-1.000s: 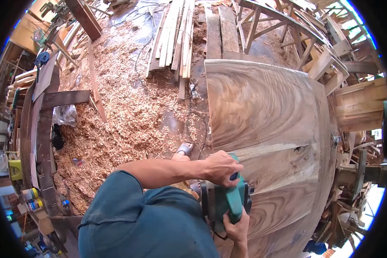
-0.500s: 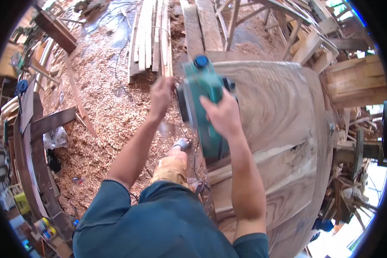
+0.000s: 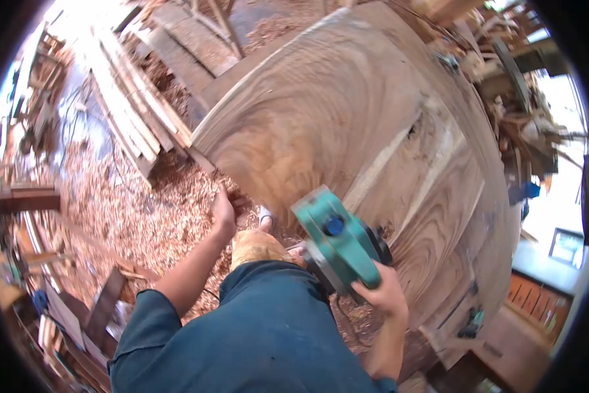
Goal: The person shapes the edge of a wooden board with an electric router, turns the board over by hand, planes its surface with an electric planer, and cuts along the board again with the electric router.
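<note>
My right hand [image 3: 384, 288] is wrapped round the rear handle of a green power planer [image 3: 344, 246] with a blue knob. The planer is tilted over the near left edge of a wide wooden slab [image 3: 347, 98] with swirling grain. My left hand [image 3: 226, 211] is off the planer, near the slab's left corner above the shavings; its fingers are apart and partly blurred, and nothing shows in them.
Wood shavings [image 3: 170, 219] cover the floor on the left. A stack of long boards [image 3: 127, 98] lies at the upper left. Scrap wood [image 3: 530, 124] is piled beyond the slab on the right. A second green tool [image 3: 473, 323] sits at the slab's lower right.
The view has turned to the right. The planer has come back from the slab's far end towards my body in my right hand. My left hand let go of the planer's front knob earlier and stays apart from it.
</note>
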The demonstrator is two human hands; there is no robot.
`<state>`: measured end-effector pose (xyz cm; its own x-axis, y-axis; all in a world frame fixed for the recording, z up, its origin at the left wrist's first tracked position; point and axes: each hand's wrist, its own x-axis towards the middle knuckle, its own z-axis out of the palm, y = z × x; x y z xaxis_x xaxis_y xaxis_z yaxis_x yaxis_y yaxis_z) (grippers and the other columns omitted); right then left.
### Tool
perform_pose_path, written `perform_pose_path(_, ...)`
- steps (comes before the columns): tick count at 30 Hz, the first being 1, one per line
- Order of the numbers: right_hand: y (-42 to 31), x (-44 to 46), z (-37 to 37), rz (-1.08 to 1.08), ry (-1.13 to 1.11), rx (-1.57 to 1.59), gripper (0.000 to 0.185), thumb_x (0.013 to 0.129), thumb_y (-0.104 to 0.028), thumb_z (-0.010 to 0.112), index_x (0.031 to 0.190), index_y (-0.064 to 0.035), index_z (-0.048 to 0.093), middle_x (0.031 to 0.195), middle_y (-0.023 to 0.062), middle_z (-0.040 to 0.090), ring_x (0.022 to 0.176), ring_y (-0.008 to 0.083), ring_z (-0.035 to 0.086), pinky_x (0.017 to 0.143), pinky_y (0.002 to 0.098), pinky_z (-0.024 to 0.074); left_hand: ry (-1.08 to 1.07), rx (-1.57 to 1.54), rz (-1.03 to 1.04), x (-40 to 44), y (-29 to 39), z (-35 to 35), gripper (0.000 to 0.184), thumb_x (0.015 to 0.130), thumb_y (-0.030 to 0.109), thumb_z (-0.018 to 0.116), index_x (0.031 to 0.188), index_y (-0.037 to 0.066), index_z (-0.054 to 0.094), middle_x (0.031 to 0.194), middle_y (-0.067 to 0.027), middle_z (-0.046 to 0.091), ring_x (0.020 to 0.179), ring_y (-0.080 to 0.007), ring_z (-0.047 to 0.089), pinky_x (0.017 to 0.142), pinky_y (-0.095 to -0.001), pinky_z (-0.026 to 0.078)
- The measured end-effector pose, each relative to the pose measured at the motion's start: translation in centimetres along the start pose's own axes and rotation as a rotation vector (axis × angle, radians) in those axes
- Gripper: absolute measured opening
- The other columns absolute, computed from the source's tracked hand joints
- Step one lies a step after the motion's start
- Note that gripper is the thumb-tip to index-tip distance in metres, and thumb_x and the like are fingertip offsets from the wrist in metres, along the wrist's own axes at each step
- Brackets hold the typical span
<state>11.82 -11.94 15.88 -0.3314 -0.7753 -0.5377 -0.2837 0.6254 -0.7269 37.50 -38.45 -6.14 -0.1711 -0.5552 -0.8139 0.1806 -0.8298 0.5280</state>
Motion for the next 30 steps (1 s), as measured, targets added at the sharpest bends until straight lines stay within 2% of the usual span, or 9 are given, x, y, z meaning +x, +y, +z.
perform_pose_path(3,4.9,-9.4,0.7,0.260,0.274,0.146,0.044,0.074,-0.009,0.080,0.113,0.0048,0.065,0.090,0.0116,0.072,0.082,0.0203,0.069,0.077,0.0334,0.0538,-0.077,0.007,-0.259,-2.5,-6.7,1.0,0.067,0.102,0.061,0.031,0.119,0.002,0.057,0.109,-0.0137,0.066,0.100,-0.0293,0.062,0.085,-0.0400,0.048)
perform_pose_path(5,8.2,-15.4,3.1,0.419,0.532,0.317,0.038,0.074,-0.006,0.078,0.109,0.0056,0.065,0.083,0.0081,0.069,0.072,0.0172,0.066,0.067,0.0318,0.0529,-0.351,0.091,-0.485,-8.2,-6.0,3.9,0.087,0.098,0.069,0.031,0.139,-0.007,0.042,0.141,-0.0220,0.050,0.131,-0.0314,0.047,0.108,-0.0444,0.038)
perform_pose_path(9,10.0,-24.3,8.0,0.593,0.940,0.539,0.024,0.077,-0.002,0.074,0.098,0.0037,0.065,0.077,0.0083,0.064,0.055,0.0134,0.059,0.050,0.0299,0.0464,-0.390,-0.083,-0.693,-13.8,-6.0,9.5,0.107,0.094,0.076,0.031,0.154,-0.008,0.003,0.164,-0.0243,0.007,0.153,-0.0312,0.011,0.123,-0.0439,0.013)
perform_pose_path(12,11.2,-30.1,11.5,0.603,0.987,0.214,0.053,0.088,-0.043,0.069,0.116,0.0014,0.067,0.088,0.0124,0.071,0.079,0.0298,0.067,0.070,0.0462,0.0495,-0.395,-0.074,-0.643,-15.4,-6.6,11.7,0.116,0.091,0.079,0.033,0.153,-0.006,-0.016,0.164,-0.0232,-0.012,0.154,-0.0329,-0.003,0.125,-0.0428,0.004)
perform_pose_path(15,12.1,-34.7,13.9,0.762,0.906,0.421,0.048,0.097,-0.036,0.058,0.128,0.0008,0.061,0.101,0.0143,0.070,0.088,0.0313,0.066,0.078,0.0468,0.0516,-0.427,-0.039,-0.609,-16.8,-7.5,11.9,0.118,0.089,0.080,0.034,0.152,-0.007,-0.016,0.164,-0.0239,-0.011,0.154,-0.0335,-0.003,0.125,-0.0427,0.003)
perform_pose_path(18,17.3,-36.9,17.6,0.676,1.129,0.695,0.027,0.078,0.001,0.071,0.100,0.0060,0.055,0.073,0.0077,0.058,0.053,0.0143,0.055,0.050,0.0290,0.0457,-0.362,0.006,-0.582,-16.4,-8.2,12.1,0.121,0.087,0.083,0.036,0.154,-0.005,-0.011,0.165,-0.0241,-0.007,0.154,-0.0331,-0.002,0.124,-0.0412,0.004)
perform_pose_path(27,21.4,-33.5,18.6,0.810,0.791,0.382,0.038,0.072,-0.008,0.072,0.108,0.0029,0.065,0.087,0.0168,0.068,0.081,0.0303,0.067,0.077,0.0401,0.0516,-0.321,0.039,-0.297,-15.0,-7.3,9.0,0.111,0.091,0.077,0.036,0.157,-0.003,-0.005,0.165,-0.0244,0.005,0.154,-0.0331,0.010,0.124,-0.0438,0.006)
perform_pose_path(28,21.2,-32.6,18.2,0.785,0.743,0.332,0.039,0.072,-0.009,0.072,0.108,0.0021,0.065,0.089,0.0177,0.069,0.081,0.0316,0.067,0.077,0.0404,0.0517,-0.254,0.059,-0.292,-16.2,-7.0,8.9,0.092,0.099,0.065,0.035,0.157,-0.003,0.014,0.158,-0.0257,0.031,0.145,-0.0321,0.037,0.121,-0.0428,0.025)
perform_pose_path(30,21.2,-31.0,17.6,0.740,0.661,0.270,0.040,0.073,-0.011,0.073,0.111,0.0007,0.065,0.091,0.0189,0.069,0.083,0.0345,0.068,0.078,0.0417,0.0519,-0.462,0.352,-0.250,-14.6,-7.5,5.4,0.076,0.102,0.057,0.038,0.149,-0.003,0.032,0.145,-0.0210,0.048,0.128,-0.0283,0.053,0.110,-0.0400,0.038)
